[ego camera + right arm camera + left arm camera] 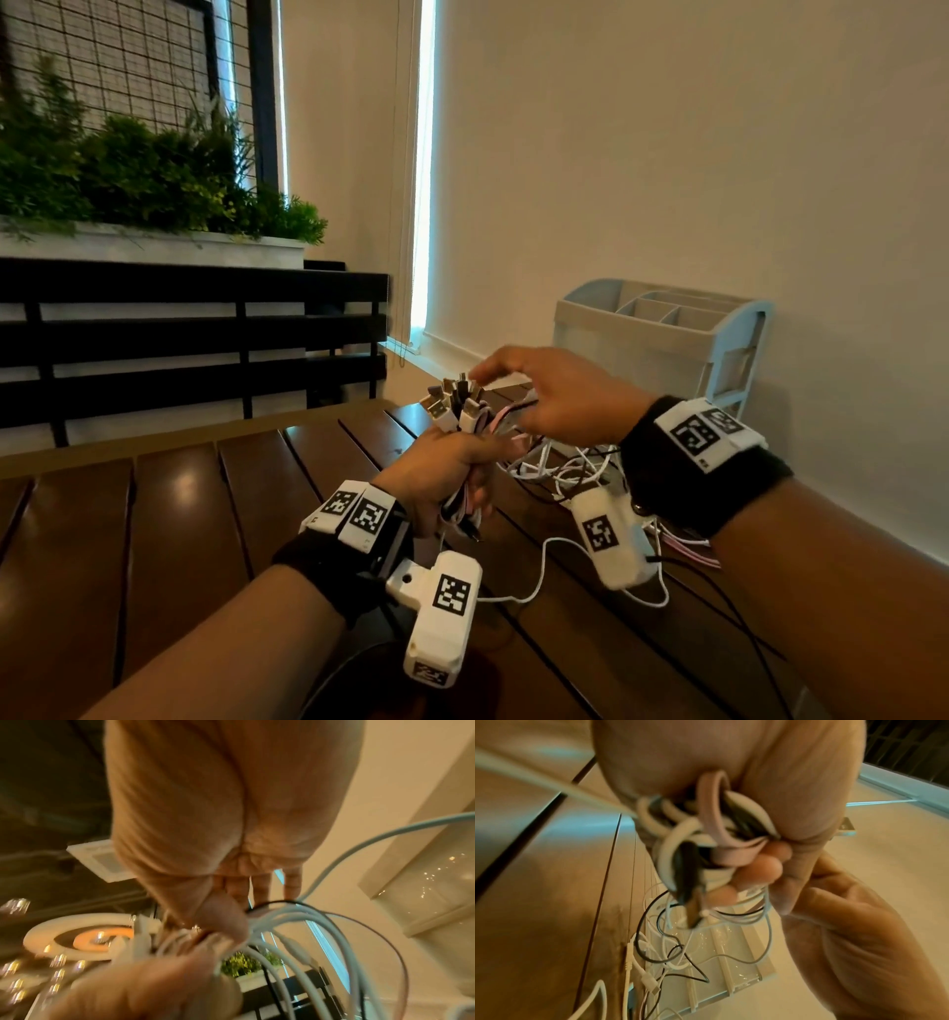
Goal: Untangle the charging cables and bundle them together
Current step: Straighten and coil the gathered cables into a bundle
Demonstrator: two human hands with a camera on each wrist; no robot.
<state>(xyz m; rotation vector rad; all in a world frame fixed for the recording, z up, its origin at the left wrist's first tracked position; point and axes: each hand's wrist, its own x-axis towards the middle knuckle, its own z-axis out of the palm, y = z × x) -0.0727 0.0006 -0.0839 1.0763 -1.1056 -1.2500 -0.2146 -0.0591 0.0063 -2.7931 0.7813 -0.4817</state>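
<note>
The left hand (436, 473) is gripping the gathered cable plugs (454, 406) while the right hand (554, 395), fingers loosely spread, is reaching over them, tails (560, 473) beneath looking tangled.

Bare forearms end in black fabric wristbands: the left wristband (328, 565) carries two small white blocks printed with black-and-white square marker codes, the right wristband (703, 462) a similar white pair. A white plastic camera housing (441, 616), itself stamped with marker codes, hangs beneath the left wrist; a matching housing (611, 539) hangs beneath the right. No sleeves are worn.
</note>
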